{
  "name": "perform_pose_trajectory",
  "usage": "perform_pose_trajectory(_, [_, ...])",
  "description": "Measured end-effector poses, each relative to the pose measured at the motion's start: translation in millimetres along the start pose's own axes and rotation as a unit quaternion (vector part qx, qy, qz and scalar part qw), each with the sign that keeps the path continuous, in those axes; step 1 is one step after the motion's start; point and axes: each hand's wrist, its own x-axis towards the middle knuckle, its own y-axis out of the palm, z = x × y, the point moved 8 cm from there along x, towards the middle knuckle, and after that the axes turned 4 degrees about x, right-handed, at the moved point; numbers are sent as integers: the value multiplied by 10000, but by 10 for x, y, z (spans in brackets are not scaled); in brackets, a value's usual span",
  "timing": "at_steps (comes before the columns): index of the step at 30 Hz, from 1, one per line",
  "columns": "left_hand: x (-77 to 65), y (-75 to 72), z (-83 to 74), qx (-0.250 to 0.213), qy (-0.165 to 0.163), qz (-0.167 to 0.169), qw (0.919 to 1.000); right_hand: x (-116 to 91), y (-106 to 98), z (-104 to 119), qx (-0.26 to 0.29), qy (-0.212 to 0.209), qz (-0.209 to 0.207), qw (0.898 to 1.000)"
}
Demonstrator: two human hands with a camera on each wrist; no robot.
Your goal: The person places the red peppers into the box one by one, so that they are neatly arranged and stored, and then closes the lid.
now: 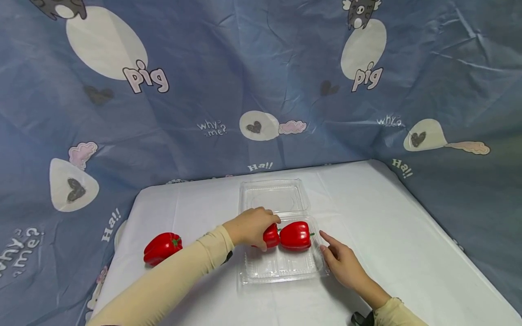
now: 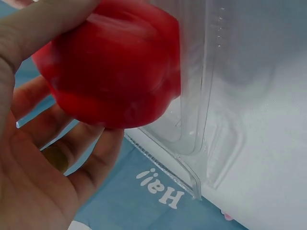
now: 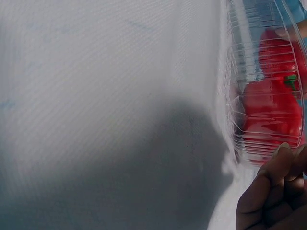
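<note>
Pepper [image 1: 271, 237] at the frame's lower centre is gripped by the left hand [image 1: 252, 226], stem pointed right toward a second pepper [image 1: 295, 236]; nothing is grasped by the right hand [image 1: 345, 266].

Read on blue cartoon-printed fabric backdrop [image 1: 195, 99]: pale-pink "pig" [image 1: 145, 79], twice; white "why me?" [image 1: 211, 128] and "Ha!!" [image 1: 260, 167], both repeated. "Ha!!" upside down in left wrist view.

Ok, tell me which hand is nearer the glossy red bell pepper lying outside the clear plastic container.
Left. The left hand, gripping another red pepper at the container, is right of the loose pepper; the right hand is farther right, by the container's right edge.
</note>
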Motion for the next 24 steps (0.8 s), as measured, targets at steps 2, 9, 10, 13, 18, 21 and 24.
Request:
perform_pose_trajectory(2, [3,7,-12,44,15,-35,10000,3,2,2,12,6,-4,10000])
perform_pose_trajectory(9, [2,37,-48,190,75,-165,9997,-5,0,13,-41,27,-43,10000])
perform_pose_trajectory(10, [1,48,-52,192,75,-163,9997,-7,-1,15,-49,22,-50,10000])
perform_pose_trajectory(13, [3,82,-64,219,53,-143,9996,-11,-4,20,-45,-1,-54,10000])
perform_pose_trajectory(18, [2,134,-79,220,69,-183,9996,-12,-2,18,-55,-5,-45,10000])
perform_pose_trajectory(21, [0,157,-82,246,87,-218,9994,-12,2,12,-58,-1,-28,10000])
perform_pose_trajectory(24, [2,184,-76,311,88,-217,9992,-10,6,6,-49,-4,-11,10000])
